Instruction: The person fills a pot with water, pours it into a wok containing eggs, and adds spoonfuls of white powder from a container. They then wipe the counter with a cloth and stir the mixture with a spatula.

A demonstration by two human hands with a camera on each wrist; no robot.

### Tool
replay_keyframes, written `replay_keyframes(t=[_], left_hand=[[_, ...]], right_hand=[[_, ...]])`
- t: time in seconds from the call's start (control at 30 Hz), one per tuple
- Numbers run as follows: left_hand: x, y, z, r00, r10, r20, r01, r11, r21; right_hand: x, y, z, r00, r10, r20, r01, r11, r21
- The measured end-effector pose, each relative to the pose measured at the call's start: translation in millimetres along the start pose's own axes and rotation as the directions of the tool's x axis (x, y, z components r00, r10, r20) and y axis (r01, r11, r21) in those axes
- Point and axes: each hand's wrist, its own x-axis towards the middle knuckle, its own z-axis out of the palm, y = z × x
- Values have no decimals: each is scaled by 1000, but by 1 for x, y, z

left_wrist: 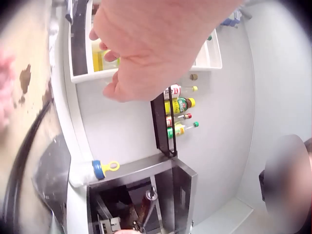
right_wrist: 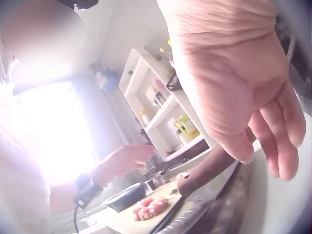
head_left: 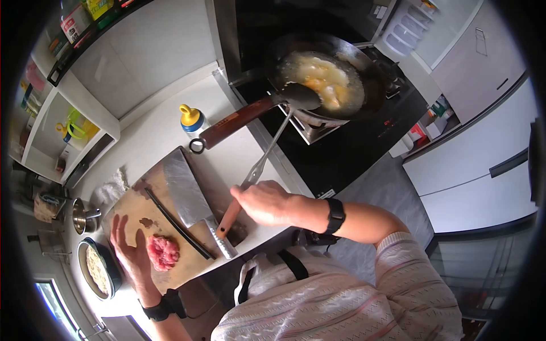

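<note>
The big round black metal wok (head_left: 372, 85) sits ahead, nearer your right hand (head_left: 263, 203). A long steel spatula (head_left: 257, 169) with a brown handle points from that hand to the wok's near edge. Your right fingers curl round it; your left hand (head_left: 129, 256), well apart, holds nothing, near the pink lump of raw meat (head_left: 163, 253).

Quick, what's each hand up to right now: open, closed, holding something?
Left hand: open, holding nothing.
Right hand: closed around a wooden-handled cooking utensil.

A pale, pink-striped knit top (head_left: 335, 304) is worn with a black band (head_left: 336, 216) on the right wrist and a black, cabled device (head_left: 165, 306) on the left.
</note>
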Motion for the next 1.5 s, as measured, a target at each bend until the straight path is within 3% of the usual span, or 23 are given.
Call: replay_keyframes(t=[0.2,0.27,0.33,0.4,0.43,0.47,0.57,0.67,0.73,0.83,0.93,1.03,1.17,1.23,1.37,1.43,1.5], left_hand=[[-24,61,28,999,15,48,-9,993,-116],[-27,93,30,972,-186,143,218,939,-264],[-30,105,35,965,-215,153,251,926,-282],[-33,110,43,997,38,64,-31,993,-115],[-35,122,43,993,-48,109,64,988,-142],[-37,126,46,993,-53,106,68,987,-142],[-44,130,63,991,105,77,-87,973,-213],[-50,146,69,986,100,135,-75,981,-180],[-53,155,73,985,61,158,-27,978,-207],[-58,160,78,984,72,164,-42,983,-177],[-60,160,81,983,72,169,-40,981,-191],[-60,157,89,984,56,167,-21,979,-205],[-48,160,98,985,26,170,12,976,-217],[-37,158,103,983,-17,184,61,970,-237],[-15,145,117,981,-32,192,77,970,-232],[-2,140,125,982,-33,189,79,967,-243],[10,142,131,980,-34,197,83,966,-247]], right_hand=[[-72,-2,-40,981,-137,-137,140,990,12],[-94,5,-55,956,-160,-244,162,987,-14],[-115,14,-79,930,-192,-313,201,980,-3],[-131,29,-98,905,-185,-384,198,980,-6],[-137,38,-105,878,-191,-439,201,979,-24],[-144,46,-115,869,-171,-464,167,985,-52],[-159,73,-136,811,-192,-552,157,981,-110],[-169,104,-152,738,-224,-637,180,975,-134],[-177,129,-155,752,-17,-659,202,957,206],[-192,146,-169,634,293,-715,213,823,526],[-210,177,-184,521,259,-813,276,850,448],[-216,208,-189,414,335,-846,224,864,452],[-214,255,-188,364,408,-837,183,850,494],[-211,265,-188,323,534,-782,129,793,595],[-202,270,-183,360,598,-716,128,729,672],[-196,269,-181,426,640,-640,199,623,756],[-192,268,-181,437,664,-607,195,588,785]])
